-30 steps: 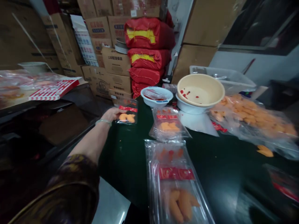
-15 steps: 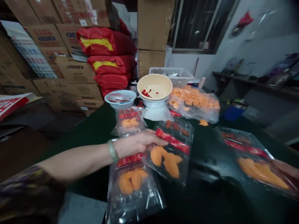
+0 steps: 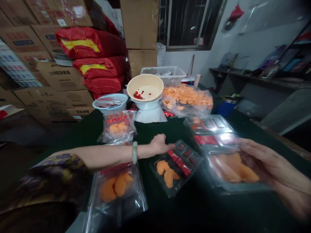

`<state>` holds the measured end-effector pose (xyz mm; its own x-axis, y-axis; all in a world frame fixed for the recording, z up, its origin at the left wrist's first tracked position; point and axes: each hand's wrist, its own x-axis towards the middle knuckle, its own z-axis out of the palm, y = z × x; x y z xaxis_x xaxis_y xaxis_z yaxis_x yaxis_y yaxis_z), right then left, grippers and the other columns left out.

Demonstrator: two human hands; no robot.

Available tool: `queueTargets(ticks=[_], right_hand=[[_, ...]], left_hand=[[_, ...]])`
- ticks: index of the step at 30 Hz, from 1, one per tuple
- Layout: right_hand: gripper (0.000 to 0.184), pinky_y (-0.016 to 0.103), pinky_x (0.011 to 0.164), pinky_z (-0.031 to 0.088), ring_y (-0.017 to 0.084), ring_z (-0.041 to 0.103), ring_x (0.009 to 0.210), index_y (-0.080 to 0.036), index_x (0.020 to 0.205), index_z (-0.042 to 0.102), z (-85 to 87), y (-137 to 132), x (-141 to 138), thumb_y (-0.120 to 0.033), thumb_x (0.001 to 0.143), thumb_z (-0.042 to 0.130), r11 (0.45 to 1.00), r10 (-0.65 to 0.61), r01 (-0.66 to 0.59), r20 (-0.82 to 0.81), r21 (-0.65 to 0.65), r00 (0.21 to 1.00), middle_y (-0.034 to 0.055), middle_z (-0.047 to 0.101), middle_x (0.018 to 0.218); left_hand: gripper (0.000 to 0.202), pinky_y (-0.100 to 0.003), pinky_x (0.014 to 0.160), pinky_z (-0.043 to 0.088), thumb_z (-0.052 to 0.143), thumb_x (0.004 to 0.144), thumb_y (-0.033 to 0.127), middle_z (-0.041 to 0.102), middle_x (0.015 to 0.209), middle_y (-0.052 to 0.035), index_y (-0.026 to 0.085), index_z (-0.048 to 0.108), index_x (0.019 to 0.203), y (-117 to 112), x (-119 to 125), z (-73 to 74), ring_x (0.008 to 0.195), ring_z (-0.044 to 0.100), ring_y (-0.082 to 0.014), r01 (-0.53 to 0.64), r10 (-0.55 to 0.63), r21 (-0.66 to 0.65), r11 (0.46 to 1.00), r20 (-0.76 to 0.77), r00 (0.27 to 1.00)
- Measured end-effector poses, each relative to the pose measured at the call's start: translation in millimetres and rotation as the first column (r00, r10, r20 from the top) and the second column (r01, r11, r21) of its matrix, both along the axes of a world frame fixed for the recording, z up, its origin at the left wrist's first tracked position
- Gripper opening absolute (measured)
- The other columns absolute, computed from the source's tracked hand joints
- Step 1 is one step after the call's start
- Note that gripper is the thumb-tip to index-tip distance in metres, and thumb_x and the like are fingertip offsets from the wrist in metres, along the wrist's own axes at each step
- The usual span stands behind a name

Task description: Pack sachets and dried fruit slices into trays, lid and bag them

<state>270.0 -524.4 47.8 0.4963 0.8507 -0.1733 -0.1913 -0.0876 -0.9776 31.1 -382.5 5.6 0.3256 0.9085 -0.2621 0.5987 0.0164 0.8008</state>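
My left hand [image 3: 159,145] reaches across the dark green table [image 3: 170,210], its fingers closed on the near corner of a small clear tray [image 3: 175,166]. The tray holds two orange pieces and red sachets and lies tilted on the table. At the right, blurred by motion, my right hand [image 3: 267,165] grips the edge of a larger clear bagged tray [image 3: 224,158] with orange pieces and a red strip inside. Below my left forearm lies another filled clear bag [image 3: 116,191].
A cream bowl [image 3: 145,85] with red bits sits in a white bowl. Near it are a blue-rimmed bowl [image 3: 109,103], a packed bag [image 3: 118,127], a big bag of orange pieces [image 3: 187,97], a white basket [image 3: 162,71] and a blue container [image 3: 227,105]. Red sacks [image 3: 89,42] and cardboard boxes [image 3: 60,76] stand behind.
My left hand carried the small tray from the far left edge to the table's middle and lowered it. My right hand came into view holding the larger bagged tray. The view swung right.
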Motion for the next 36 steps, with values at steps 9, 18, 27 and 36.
queueTargets(ticks=[9,18,27,36], right_hand=[[0.028,0.021,0.052,0.050,0.015,0.064,0.068,-0.019,0.086,0.060,-24.9,15,-77,-0.037,0.068,0.072,0.927,0.368,-0.376,-0.242,0.015,0.898,0.0047,0.069,0.081],[0.023,0.030,0.053,0.055,0.017,0.063,0.052,-0.023,0.091,0.059,-24.8,46,-53,-0.022,0.069,0.069,0.957,0.266,-0.289,-0.337,-0.018,0.903,0.0001,0.067,0.068],[0.018,0.023,0.044,0.052,0.016,0.063,0.049,-0.020,0.082,0.061,-30.0,58,-4,-0.024,0.067,0.072,0.955,0.246,-0.277,-0.232,-0.108,0.941,0.0037,0.069,0.066],[0.027,0.027,0.058,0.056,0.020,0.068,0.069,-0.021,0.094,0.060,-37.3,79,-7,-0.026,0.069,0.070,0.915,0.359,-0.390,-0.229,-0.105,0.905,0.0046,0.071,0.087]], left_hand=[[0.010,-0.027,0.047,0.048,0.052,0.084,0.023,0.057,0.067,-0.0015,0.015,0.046,0.081,-35,-2,34.9,0.047,0.054,-0.0112,-0.024,0.362,-0.453,0.891,0.678,0.640],[0.040,-0.023,0.058,0.050,0.020,0.095,0.035,0.064,0.083,-0.0081,0.012,0.053,0.098,34,10,8.5,0.064,0.062,-0.0113,0.146,-0.113,0.232,0.962,-0.149,0.982],[0.020,-0.038,0.091,0.037,0.058,0.067,0.006,0.062,0.100,-0.0219,0.004,0.064,0.086,163,-7,-35.7,0.107,0.051,-0.0300,0.477,-0.080,0.433,0.765,-0.670,0.738],[0.013,-0.024,0.064,0.037,0.061,0.073,0.021,0.062,0.071,-0.0074,0.014,0.061,0.062,213,-9,-25.6,0.078,0.058,-0.0182,0.574,-0.158,0.411,0.708,-0.700,0.696]])
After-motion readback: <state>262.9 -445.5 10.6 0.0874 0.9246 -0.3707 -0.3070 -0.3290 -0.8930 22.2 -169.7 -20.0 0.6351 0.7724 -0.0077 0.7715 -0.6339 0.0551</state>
